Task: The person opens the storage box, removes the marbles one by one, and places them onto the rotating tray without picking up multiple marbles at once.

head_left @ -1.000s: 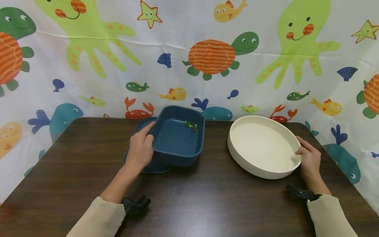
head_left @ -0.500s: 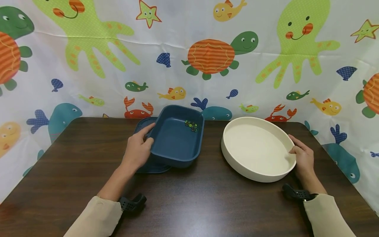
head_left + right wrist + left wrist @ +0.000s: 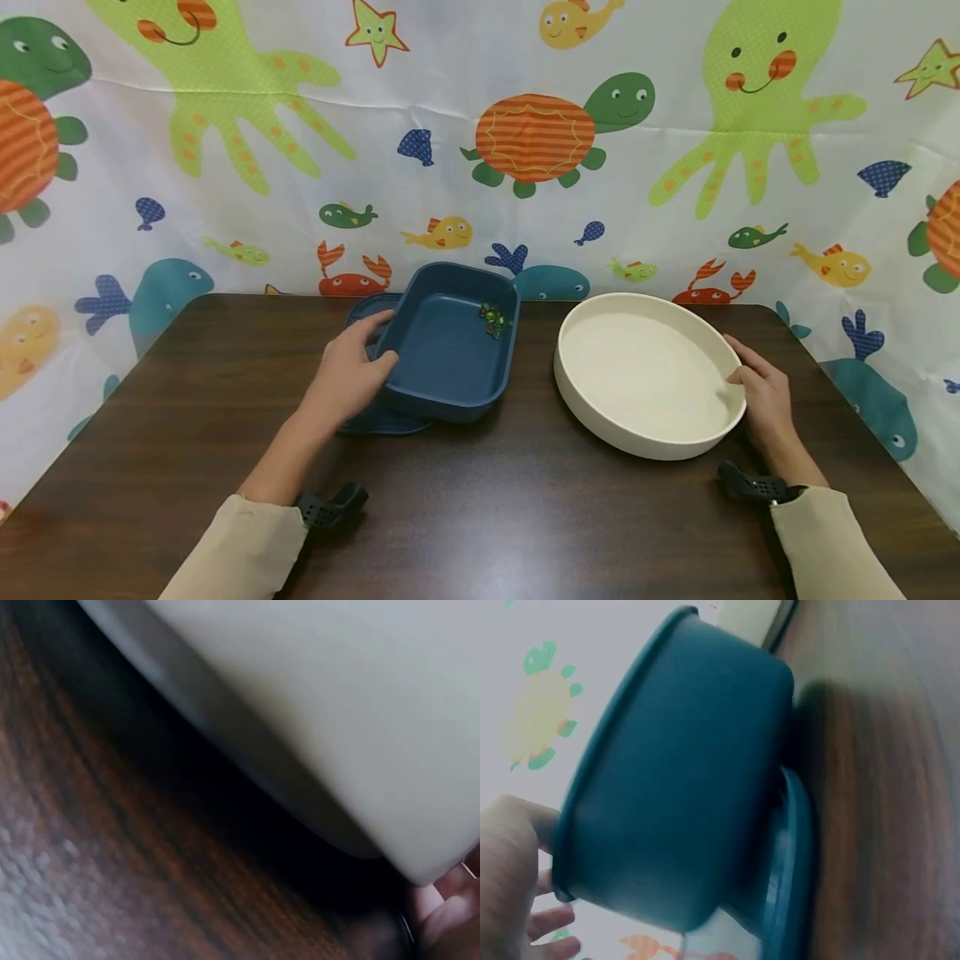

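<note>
In the head view, my left hand (image 3: 348,367) holds the left edge of a deep blue rectangular container (image 3: 442,333), thumb and index finger at its rim. The container is tilted. Inside, several small green glassy pieces (image 3: 492,320) lie together near the right wall. A flat blue lid (image 3: 393,421) lies partly beneath the container. My right hand (image 3: 763,392) grips the right edge of a shallow round cream tray (image 3: 648,367), thumb over the rim. That tray has nothing in it. In the right wrist view, a dark gap shows under the tray's edge (image 3: 300,780).
Both items are above a dark wooden table (image 3: 480,517), which has its far edge against a white curtain (image 3: 435,75) printed with sea animals. Black wrist straps with camera mounts sit on both wrists (image 3: 330,507).
The cream tray has moved left towards the blue container, carried by my right hand. The green pieces have slid slightly right inside the container. My left thumb has shifted at the rim.
</note>
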A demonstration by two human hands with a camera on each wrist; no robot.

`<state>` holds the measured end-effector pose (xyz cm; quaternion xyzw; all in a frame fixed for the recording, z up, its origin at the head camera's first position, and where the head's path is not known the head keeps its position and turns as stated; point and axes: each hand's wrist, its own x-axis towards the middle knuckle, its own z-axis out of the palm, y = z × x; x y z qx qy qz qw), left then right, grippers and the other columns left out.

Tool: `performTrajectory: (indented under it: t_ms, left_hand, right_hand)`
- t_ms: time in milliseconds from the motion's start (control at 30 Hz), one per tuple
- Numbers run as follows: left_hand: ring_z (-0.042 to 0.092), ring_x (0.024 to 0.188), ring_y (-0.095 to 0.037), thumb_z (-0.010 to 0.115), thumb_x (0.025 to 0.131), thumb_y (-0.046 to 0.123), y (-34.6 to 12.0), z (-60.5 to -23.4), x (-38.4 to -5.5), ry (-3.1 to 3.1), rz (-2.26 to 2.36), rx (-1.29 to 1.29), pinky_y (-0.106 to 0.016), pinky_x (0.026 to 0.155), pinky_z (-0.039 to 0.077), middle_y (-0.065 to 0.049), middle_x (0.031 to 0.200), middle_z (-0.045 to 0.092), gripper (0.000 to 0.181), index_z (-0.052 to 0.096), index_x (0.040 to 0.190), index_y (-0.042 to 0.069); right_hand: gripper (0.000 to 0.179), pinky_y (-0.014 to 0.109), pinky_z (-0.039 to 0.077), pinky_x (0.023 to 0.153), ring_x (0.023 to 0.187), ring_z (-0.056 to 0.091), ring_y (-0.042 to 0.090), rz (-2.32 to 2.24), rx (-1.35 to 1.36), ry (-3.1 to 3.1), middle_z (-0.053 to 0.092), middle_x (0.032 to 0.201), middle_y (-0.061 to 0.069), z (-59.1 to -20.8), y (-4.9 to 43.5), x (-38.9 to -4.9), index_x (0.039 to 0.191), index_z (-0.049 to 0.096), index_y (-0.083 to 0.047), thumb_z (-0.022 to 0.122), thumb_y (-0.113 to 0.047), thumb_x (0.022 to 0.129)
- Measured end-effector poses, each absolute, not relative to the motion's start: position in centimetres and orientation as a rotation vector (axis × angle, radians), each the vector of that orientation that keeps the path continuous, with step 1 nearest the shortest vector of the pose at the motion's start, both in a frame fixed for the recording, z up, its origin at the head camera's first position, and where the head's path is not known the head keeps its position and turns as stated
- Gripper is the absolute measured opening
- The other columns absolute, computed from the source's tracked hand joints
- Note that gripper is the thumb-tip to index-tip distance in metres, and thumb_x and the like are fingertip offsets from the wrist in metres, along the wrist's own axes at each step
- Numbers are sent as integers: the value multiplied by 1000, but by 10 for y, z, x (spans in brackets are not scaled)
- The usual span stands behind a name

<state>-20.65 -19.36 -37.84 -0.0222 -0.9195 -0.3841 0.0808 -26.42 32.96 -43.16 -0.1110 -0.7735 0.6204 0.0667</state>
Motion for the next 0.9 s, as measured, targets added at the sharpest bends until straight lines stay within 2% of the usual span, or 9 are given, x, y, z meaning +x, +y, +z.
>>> performTrajectory:
  t_ms: [67, 133, 167, 400, 667, 900]
  left_hand:
    - [56, 118, -41, 59, 95, 16, -188, -374, -205, -2693, -1068, -77, -58, 94, 50, -22, 155, 43, 57, 47, 150, 6]
    - [39, 140, -43, 63, 93, 15, -180, -367, -202, -2630, -994, -87, -63, 107, 41, -21, 153, 45, 52, 54, 143, 4]
    - [39, 141, -43, 66, 93, 15, -174, -363, -202, -2616, -960, -99, -63, 108, 40, -21, 150, 47, 49, 57, 140, 5]
    - [64, 115, -31, 70, 95, 24, -142, -333, -218, -2850, -831, -219, -49, 91, 55, -14, 130, 63, 40, 65, 132, 11]
    - [67, 108, -27, 72, 94, 20, -123, -329, -263, -3173, -779, -466, -45, 93, 54, -12, 115, 73, 35, 69, 125, 5]
    - [67, 105, -27, 72, 93, 14, -101, -333, -285, -3269, -735, -457, -41, 90, 55, -14, 115, 72, 29, 70, 120, 3]
  right_hand:
    - [63, 4, 47, 86, 138, 50, 13, 1862, -332, -2335, 39, 161, 7, -431, 329, -264, 152, 45, -13, 40, 0, 91]
    - [63, 4, 47, 87, 139, 49, 14, 1854, -330, -2341, 39, 161, 7, -430, 328, -264, 153, 45, -12, 40, 0, 91]
    - [63, 4, 47, 87, 138, 50, 13, 1846, -334, -2347, 39, 161, 7, -430, 328, -264, 153, 45, -13, 40, 0, 91]
    - [62, 5, 47, 89, 140, 48, 16, 1863, -363, -2336, 40, 161, 4, -428, 327, -264, 152, 47, -14, 40, -2, 92]
    - [62, 5, 47, 89, 142, 47, 18, 1820, -367, -2372, 39, 161, 5, -429, 329, -262, 153, 45, -14, 39, -4, 92]
    - [63, 4, 47, 85, 135, 52, 13, 1837, -318, -2342, 42, 160, 7, -431, 329, -265, 152, 47, -14, 41, -1, 90]
